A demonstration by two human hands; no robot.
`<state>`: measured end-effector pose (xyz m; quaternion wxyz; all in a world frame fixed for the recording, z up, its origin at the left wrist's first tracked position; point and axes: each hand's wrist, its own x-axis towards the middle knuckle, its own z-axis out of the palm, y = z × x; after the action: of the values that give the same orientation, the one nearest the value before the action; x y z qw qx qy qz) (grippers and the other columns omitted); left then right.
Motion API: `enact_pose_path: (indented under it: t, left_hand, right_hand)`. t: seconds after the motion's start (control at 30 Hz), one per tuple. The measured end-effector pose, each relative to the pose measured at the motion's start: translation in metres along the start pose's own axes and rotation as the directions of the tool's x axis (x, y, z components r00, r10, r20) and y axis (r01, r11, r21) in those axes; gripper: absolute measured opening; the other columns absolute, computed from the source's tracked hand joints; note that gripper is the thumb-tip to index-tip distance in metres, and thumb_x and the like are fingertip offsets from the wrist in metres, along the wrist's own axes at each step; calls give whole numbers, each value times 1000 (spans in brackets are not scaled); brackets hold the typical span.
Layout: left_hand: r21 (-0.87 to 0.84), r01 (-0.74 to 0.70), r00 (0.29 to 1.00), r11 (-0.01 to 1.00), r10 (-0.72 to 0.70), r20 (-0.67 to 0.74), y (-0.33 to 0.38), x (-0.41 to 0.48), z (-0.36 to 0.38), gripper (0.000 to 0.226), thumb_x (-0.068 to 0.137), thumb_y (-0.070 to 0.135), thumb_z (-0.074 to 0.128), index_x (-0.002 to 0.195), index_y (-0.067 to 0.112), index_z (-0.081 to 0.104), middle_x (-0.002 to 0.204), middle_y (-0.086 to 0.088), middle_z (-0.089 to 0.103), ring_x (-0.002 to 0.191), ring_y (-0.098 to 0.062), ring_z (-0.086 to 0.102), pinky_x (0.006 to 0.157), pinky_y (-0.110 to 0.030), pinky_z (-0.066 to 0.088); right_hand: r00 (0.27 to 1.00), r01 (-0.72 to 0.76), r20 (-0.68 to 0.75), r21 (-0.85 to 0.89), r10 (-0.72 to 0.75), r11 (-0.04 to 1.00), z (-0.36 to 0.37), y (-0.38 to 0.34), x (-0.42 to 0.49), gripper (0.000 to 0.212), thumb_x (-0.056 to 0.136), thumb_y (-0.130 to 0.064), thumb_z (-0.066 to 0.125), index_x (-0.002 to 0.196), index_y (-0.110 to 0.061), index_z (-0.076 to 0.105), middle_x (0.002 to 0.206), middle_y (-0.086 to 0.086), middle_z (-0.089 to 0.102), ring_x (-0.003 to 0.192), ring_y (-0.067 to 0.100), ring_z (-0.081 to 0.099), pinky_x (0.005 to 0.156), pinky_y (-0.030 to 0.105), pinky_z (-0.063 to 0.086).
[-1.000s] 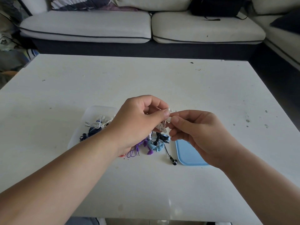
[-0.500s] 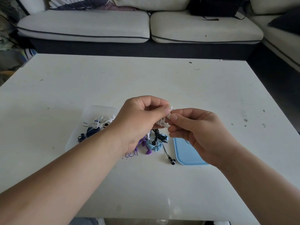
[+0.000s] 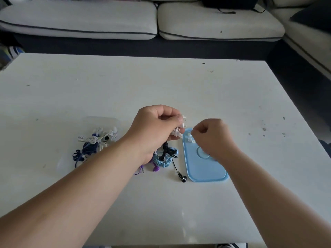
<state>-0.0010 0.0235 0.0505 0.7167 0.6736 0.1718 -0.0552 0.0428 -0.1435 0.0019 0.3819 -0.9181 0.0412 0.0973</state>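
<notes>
My left hand (image 3: 157, 129) grips a bundle of white earphones (image 3: 177, 131) above the table, two white buds sticking out past the thumb. My right hand (image 3: 213, 138) hovers over the far end of a light blue lid (image 3: 206, 169). Its fingers are curled, and thumb and forefinger pinch a small white ear tip (image 3: 189, 134) at the lid's far left corner. Two more white ear tips (image 3: 191, 140) lie on the lid just below it.
A clear plastic box (image 3: 100, 120) holds white and dark blue earphones (image 3: 93, 142) at the left. A blue coiled cable (image 3: 163, 161), purple earphones (image 3: 155, 168) and a black earbud (image 3: 182, 178) lie between box and lid on the white table (image 3: 125, 86). A sofa (image 3: 215, 24) stands behind.
My right hand has come away from the left hand and moved right and down to the blue lid. The left hand still holds the white bundle. The view has tilted downward.
</notes>
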Motion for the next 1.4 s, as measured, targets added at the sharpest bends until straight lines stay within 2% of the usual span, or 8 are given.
enact_pose_path:
  t: [0.23,0.4,0.6,0.7,0.8,0.93,1.1,1.4]
  left_hand:
    - [51,-8,999,999,6,41,0,-1,-3,5,92,6,76,97,6,75,83,-11,77,80,-25,79,73,-36,66]
    - [46,-20,999,999,18,46,1,-3,-7,4,92,7,77,96,7,75,83,-12,78,79,-23,79,75,-36,66]
    - [64,-45,998,997,42,40,5,-13,-16,4,92,7,76,96,8,75,85,-14,78,84,-27,79,73,-33,65]
    - [88,-64,998,994,61,34,5,-18,-22,5,92,6,76,97,8,75,86,-14,78,82,-24,79,71,-31,64]
    - [113,-90,996,989,87,34,7,-22,-24,6,93,5,76,98,9,77,84,-11,79,79,-19,79,66,-21,60]
    - [162,-169,986,972,168,24,12,-25,-24,8,94,8,75,97,14,78,81,-3,80,77,-16,78,66,-13,55]
    - [162,-226,974,961,227,17,17,-27,-26,8,93,12,76,99,18,78,80,3,79,75,-14,77,67,-12,54]
    - [203,-257,965,945,262,5,18,-26,-24,7,93,14,77,97,20,78,80,5,79,72,-9,76,67,-11,54]
  right_hand:
    - [1000,-13,15,-332,19,943,26,19,16,16,74,7,47,65,-5,49,59,8,46,46,26,41,45,22,33]
    - [1000,-25,-7,-336,24,942,28,21,14,16,77,6,48,69,0,60,63,10,52,49,25,38,47,23,32]
    - [999,22,38,-349,-10,937,23,14,2,31,72,9,43,53,-15,33,56,4,32,53,22,23,45,24,19]
    - [1000,-10,3,-223,11,975,14,9,-3,15,79,1,49,65,1,55,60,9,48,52,22,35,45,27,32]
    - [998,-60,42,181,53,982,-6,-15,-16,10,86,-7,67,80,-4,73,64,9,66,46,17,45,41,20,35]
    - [964,-209,264,723,17,659,-19,-41,-38,10,90,-5,74,96,4,75,81,14,74,61,15,68,52,22,53]
    - [933,-285,356,828,-60,483,-22,-48,-43,8,88,-7,70,93,-2,74,86,12,74,75,17,71,64,24,60]
    - [931,-262,352,829,-96,495,-23,-51,-47,13,76,-16,74,86,-8,77,84,9,74,79,16,70,67,25,59]
